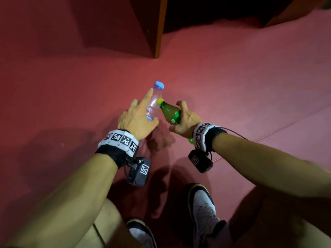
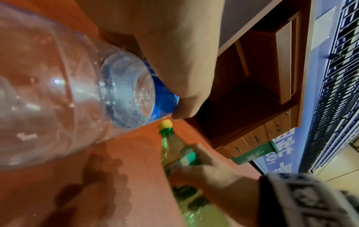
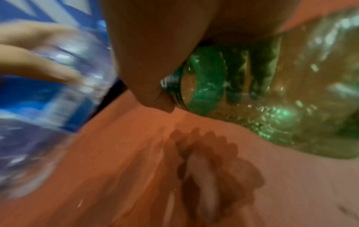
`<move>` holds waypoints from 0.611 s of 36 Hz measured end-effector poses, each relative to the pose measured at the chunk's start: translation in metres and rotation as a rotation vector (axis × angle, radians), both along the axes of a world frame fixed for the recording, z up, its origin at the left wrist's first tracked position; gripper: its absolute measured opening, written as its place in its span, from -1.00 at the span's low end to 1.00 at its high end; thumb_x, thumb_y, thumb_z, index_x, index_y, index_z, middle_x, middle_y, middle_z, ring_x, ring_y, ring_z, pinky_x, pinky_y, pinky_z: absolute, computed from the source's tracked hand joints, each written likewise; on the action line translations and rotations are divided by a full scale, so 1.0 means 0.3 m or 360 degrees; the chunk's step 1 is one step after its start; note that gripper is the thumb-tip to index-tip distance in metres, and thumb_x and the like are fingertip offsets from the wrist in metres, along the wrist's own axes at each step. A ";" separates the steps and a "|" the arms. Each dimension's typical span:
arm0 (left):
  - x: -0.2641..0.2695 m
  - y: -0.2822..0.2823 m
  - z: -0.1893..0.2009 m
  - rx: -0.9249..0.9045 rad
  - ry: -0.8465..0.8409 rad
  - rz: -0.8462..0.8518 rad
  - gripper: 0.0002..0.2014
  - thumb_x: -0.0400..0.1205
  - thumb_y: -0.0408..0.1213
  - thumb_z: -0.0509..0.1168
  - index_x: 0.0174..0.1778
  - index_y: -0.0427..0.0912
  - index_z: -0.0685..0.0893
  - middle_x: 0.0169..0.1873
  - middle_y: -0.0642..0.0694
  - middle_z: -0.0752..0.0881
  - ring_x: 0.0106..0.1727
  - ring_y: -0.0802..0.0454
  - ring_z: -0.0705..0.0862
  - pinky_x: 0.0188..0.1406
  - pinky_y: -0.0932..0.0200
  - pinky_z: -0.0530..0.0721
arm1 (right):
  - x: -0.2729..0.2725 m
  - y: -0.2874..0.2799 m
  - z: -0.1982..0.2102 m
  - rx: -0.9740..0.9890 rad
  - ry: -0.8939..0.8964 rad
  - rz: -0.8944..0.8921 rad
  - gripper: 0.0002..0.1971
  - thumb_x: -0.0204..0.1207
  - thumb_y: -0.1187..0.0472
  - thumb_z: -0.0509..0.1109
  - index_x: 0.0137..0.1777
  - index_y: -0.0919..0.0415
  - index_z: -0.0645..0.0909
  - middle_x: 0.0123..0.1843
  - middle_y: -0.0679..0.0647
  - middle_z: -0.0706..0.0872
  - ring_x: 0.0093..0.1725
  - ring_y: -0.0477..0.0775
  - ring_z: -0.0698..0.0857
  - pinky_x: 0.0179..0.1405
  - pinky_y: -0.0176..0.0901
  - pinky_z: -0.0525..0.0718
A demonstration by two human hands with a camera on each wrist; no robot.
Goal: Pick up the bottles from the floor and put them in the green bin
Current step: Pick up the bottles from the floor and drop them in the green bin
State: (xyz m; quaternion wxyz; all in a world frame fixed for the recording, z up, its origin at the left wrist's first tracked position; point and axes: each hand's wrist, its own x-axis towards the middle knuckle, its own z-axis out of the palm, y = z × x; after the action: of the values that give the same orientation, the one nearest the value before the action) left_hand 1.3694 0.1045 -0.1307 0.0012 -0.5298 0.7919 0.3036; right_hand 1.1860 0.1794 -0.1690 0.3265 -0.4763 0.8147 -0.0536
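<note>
My left hand (image 1: 138,116) grips a clear plastic bottle (image 1: 154,102) with a blue cap and blue label, held above the red floor with the cap pointing away from me. In the left wrist view the clear bottle (image 2: 64,95) fills the left side, with my thumb across its label. My right hand (image 1: 184,120) grips a green bottle (image 1: 170,111) with a yellow cap, whose neck points toward the clear one. The green bottle (image 3: 272,92) fills the right wrist view, beside the blurred clear bottle (image 3: 48,92). A green bin (image 2: 256,153) shows small by the wooden furniture.
A wooden cabinet (image 1: 125,29) stands ahead on the left, with a dark gap beside it. Red carpet floor (image 1: 241,77) stretches ahead and right. My two shoes (image 1: 202,210) are at the bottom. A wooden desk with drawers (image 2: 258,92) and a blue wall are nearby.
</note>
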 end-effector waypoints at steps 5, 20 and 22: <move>-0.016 0.007 0.011 0.0019 0.0116 0.0147 -0.05 0.52 0.02 0.37 0.66 0.45 -0.15 0.25 -0.15 0.50 0.12 -0.40 0.64 0.06 -0.16 0.61 | -0.048 0.025 0.149 -0.0131 0.0006 0.0007 -0.29 0.36 -0.02 0.49 0.40 0.05 0.18 0.11 0.25 0.61 -0.04 0.36 0.66 -0.14 -0.01 0.55; -0.110 -0.009 0.881 -0.0002 -0.0147 -0.0097 -0.08 0.53 0.03 0.31 0.66 0.45 -0.17 0.27 -0.16 0.48 0.15 -0.47 0.61 0.22 -0.16 0.52 | -0.136 0.059 0.979 -0.0470 -0.0200 -0.0129 -0.33 0.30 -0.12 0.45 0.40 -0.09 0.30 -0.02 0.20 0.70 -0.11 0.30 0.68 -0.08 0.07 0.70; -0.137 -0.020 1.115 -0.0038 -0.0097 -0.0105 -0.07 0.52 0.03 0.32 0.65 0.47 -0.18 0.25 -0.14 0.48 0.12 -0.47 0.61 0.18 -0.18 0.52 | -0.160 0.056 1.200 -0.0498 -0.0192 -0.0153 -0.32 0.31 -0.14 0.44 0.41 -0.10 0.28 0.02 0.20 0.69 -0.09 0.28 0.68 -0.05 0.06 0.69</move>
State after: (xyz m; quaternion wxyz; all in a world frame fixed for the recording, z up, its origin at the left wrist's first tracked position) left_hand 1.3282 0.0985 0.2036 0.0291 -0.5124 0.8121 0.2776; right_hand 1.1380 0.1964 0.1911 0.2936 -0.4777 0.7972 -0.2239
